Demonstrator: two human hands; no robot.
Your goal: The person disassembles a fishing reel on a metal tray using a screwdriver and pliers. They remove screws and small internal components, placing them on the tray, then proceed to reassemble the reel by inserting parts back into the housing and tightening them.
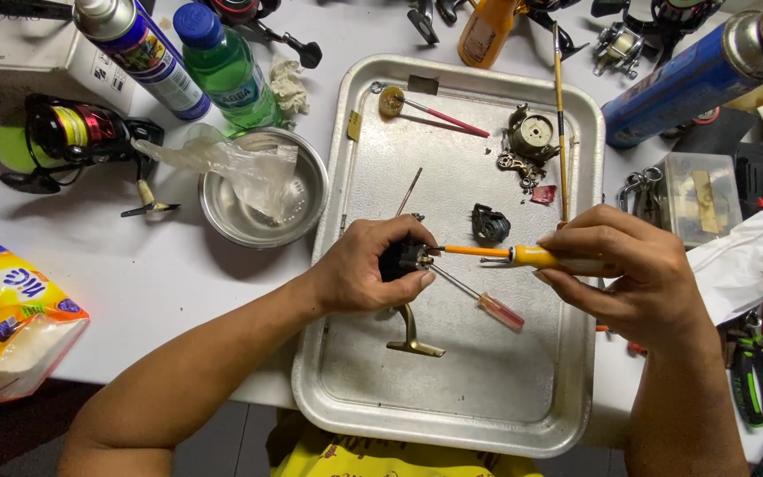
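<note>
- Over the middle of the metal tray (pixel 346 389), the left hand (pixel 373 269) is closed around a small dark reel body (pixel 404 258), with a gold-coloured foot (pixel 412 340) hanging down from it toward the tray floor.
- The right hand (pixel 624 274) is closed on the handle of a yellow screwdriver (pixel 523 255); its orange shaft lies level and its tip meets the reel body at the left hand's fingertips.
- A second screwdriver with a clear red handle (pixel 498 311) lies slanted on the tray just below the two hands, touched by neither.
- Judging by the loose pieces, the stripping-down looks well along: a round grey gear housing (pixel 533 134) with small brass parts beside it sits at the tray's upper right, a black part (pixel 490 223) lies just above the hands, and a small brush with a round head (pixel 392 102) lies near the top edge.
- What seems left is the piece in the left hand, where the driver is engaged; whether the screw is going in or out I cannot tell.
- A long thin brush (pixel 561 115) lies along the tray's right side.
- On the desk (pixel 161 274) to the left stand a steel bowl (pixel 222 216) holding a crumpled clear bag, a green bottle (pixel 227 66), a spray can (pixel 143 53) and a whole spinning reel (pixel 64 141).
- A yellow packet (pixel 6 300) lies at the far left edge; a blue can (pixel 699 79) and white tissue (pixel 744 261) lie to the right.
</note>
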